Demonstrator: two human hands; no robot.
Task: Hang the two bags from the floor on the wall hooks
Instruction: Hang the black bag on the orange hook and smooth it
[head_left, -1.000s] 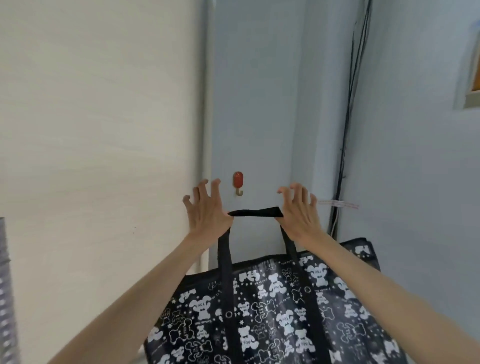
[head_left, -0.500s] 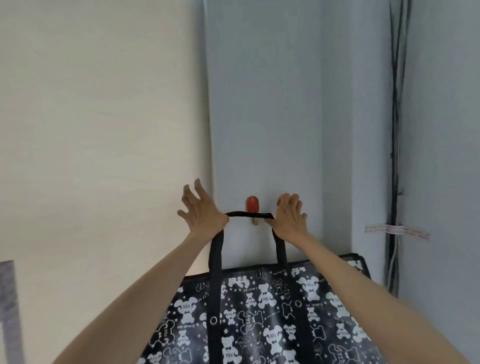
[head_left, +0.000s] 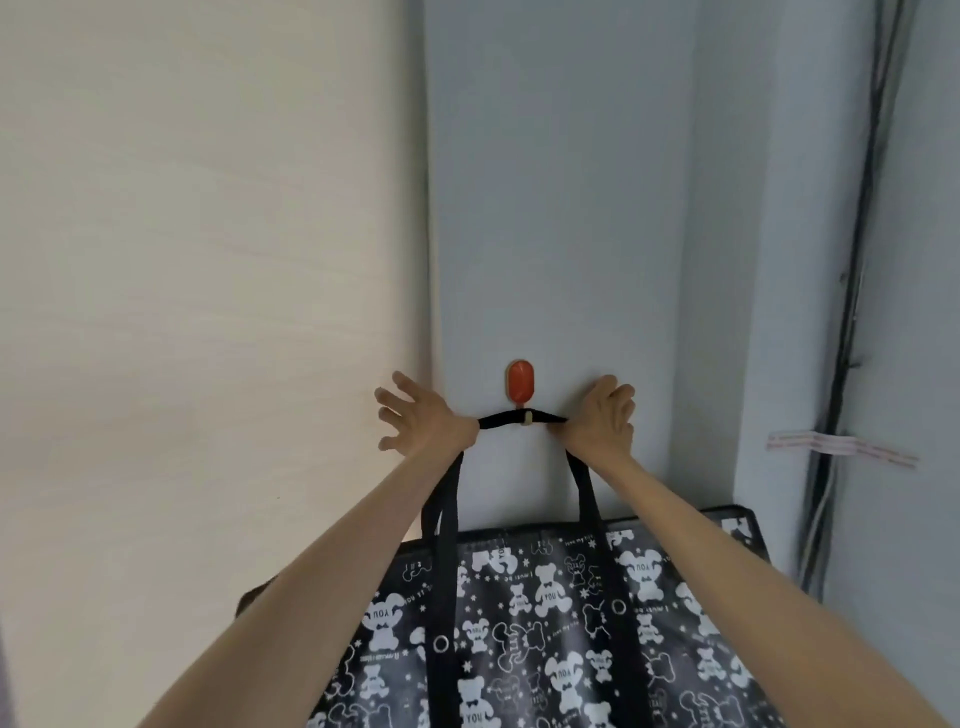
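Both hands, left hand (head_left: 423, 423) and right hand (head_left: 602, 421), are pinching the soft strap (head_left: 511, 418) taut over the hook (head_left: 520, 389), the limp bear-print bag (head_left: 545, 623) seemingly light.

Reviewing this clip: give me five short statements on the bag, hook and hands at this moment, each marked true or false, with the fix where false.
1. The strap lies across the hook. True.
2. Only the left hand holds the strap. False: the right hand grips its other end too.
3. The hook's plate is orange-red. True.
4. The bag is plain white. False: it is black with white bear prints.
5. The left hand's fingers are curled into a fist. False: they are spread.
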